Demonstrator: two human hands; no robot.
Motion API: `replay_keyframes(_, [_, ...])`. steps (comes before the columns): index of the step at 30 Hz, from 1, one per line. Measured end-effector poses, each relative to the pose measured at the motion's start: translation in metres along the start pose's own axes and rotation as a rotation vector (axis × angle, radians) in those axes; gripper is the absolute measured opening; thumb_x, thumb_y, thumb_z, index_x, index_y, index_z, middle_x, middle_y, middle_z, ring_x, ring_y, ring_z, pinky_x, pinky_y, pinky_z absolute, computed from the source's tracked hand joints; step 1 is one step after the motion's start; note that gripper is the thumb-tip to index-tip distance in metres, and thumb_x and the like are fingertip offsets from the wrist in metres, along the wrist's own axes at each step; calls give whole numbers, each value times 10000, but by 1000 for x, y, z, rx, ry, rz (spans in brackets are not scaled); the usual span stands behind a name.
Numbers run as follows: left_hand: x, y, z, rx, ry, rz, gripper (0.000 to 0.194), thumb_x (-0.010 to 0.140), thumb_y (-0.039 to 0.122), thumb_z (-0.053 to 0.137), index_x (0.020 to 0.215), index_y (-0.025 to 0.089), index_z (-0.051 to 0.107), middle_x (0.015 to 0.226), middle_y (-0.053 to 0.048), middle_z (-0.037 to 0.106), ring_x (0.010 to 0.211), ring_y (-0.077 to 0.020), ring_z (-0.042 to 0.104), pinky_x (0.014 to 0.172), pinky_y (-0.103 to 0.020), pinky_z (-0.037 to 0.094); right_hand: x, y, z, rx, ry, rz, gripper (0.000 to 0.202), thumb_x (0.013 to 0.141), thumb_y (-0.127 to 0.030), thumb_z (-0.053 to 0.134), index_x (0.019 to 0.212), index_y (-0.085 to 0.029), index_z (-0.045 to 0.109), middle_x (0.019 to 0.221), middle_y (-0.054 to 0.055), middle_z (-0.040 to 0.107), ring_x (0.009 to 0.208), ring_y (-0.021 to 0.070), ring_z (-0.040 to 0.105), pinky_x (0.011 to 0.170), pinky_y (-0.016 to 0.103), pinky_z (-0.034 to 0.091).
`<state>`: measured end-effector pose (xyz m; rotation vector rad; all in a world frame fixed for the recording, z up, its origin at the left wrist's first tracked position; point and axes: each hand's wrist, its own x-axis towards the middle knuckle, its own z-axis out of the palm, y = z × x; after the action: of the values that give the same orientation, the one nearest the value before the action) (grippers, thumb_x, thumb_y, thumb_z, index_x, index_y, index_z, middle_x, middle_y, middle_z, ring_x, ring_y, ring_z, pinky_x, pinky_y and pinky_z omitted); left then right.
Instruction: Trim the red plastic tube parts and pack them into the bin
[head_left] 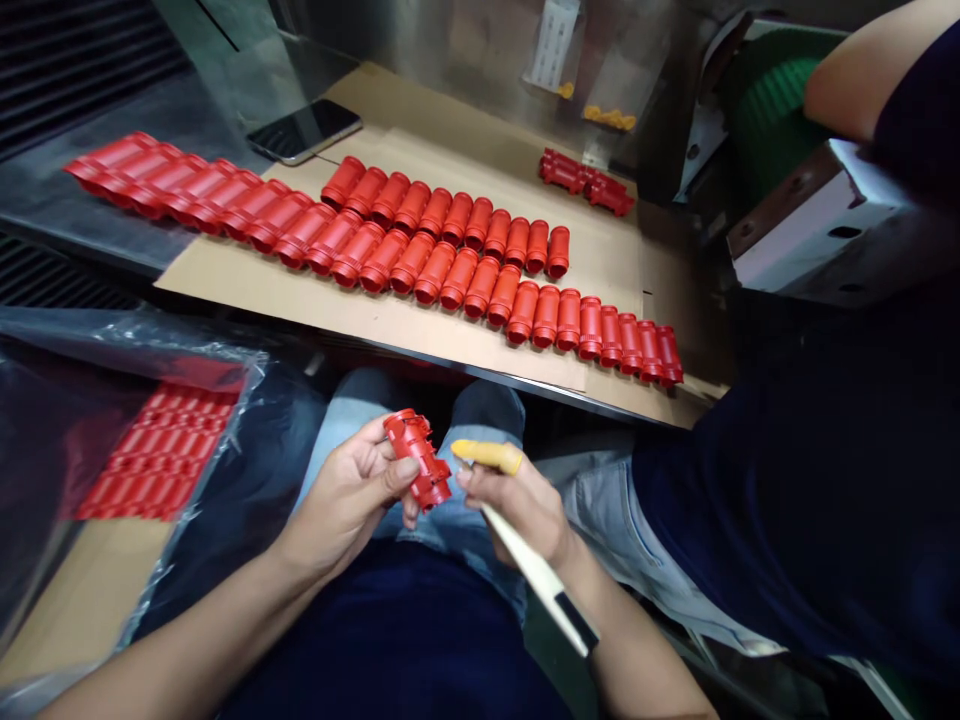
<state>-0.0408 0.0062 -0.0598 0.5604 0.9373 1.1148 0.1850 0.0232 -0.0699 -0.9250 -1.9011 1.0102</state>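
My left hand (352, 490) is closed around a red plastic cylindrical part (417, 458) with raised clips along one side, held tilted above my lap. Close by on the right, my right hand (525, 505) grips a slim tool with a pale handle (529, 560) and a black band near its end. A yellow finger cot (487, 455) covers the index finger of that hand. The tool's tip points at the red part; whether it touches cannot be made out. Beyond my hands, long rows of similar red cylinders (427, 268) lie side by side on cardboard.
A phone (305, 130) lies at the back left of the cardboard sheet (247, 290). More red parts (585, 180) sit at the back right. At left is a plastic-lined box (97, 580) with rows of red parts. Another person (810, 480) sits close on my right beside a white box (817, 230).
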Motion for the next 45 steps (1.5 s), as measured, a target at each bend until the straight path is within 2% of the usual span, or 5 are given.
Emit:
replay_keyframes(4, [-2, -2, 0, 43, -9, 47, 531, 888, 293, 923, 1309, 170, 623, 870, -56, 791, 625, -180, 736, 561, -274, 654, 4, 14, 14, 100, 254, 102, 159, 1114, -270, 642, 1222, -198, 732, 1031, 93, 809, 832, 186, 805, 771, 329, 706])
replay_keyframes(7, [-4, -3, -5, 73, 26, 128, 506, 880, 188, 918, 1278, 209, 605, 1078, -92, 828, 788, -219, 804, 660, -316, 695, 2, 8, 16, 77, 369, 117, 145, 1075, -228, 702, 1198, -208, 777, 1128, 116, 820, 996, 222, 815, 894, 382, 709])
replay_keyframes(15, [-9, -5, -3, 228, 139, 309, 500, 799, 100, 960, 1137, 234, 616, 1188, -87, 861, 976, -288, 858, 820, -355, 731, -10, -14, 24, -80, 313, -199, 367, 1046, -124, 684, 1389, -243, 740, 1301, 144, 770, 1093, 257, 785, 886, 400, 707])
replay_keyframes(39, [-13, -11, 0, 350, 209, 461, 442, 792, 141, 965, 1118, 246, 684, 1136, -49, 868, 990, -245, 856, 858, -297, 723, -10, -17, 25, -141, 280, -219, 372, 1031, -75, 671, 1373, -213, 715, 1305, 160, 750, 1086, 249, 776, 886, 393, 708])
replay_keyframes(45, [-11, -12, -5, 290, 160, 358, 447, 836, 151, 940, 1161, 230, 644, 1145, -64, 858, 868, -254, 855, 771, -347, 738, -10, -11, 20, -161, 192, -258, 404, 1020, -52, 654, 1395, -200, 686, 1147, 136, 784, 1024, 250, 766, 862, 406, 710])
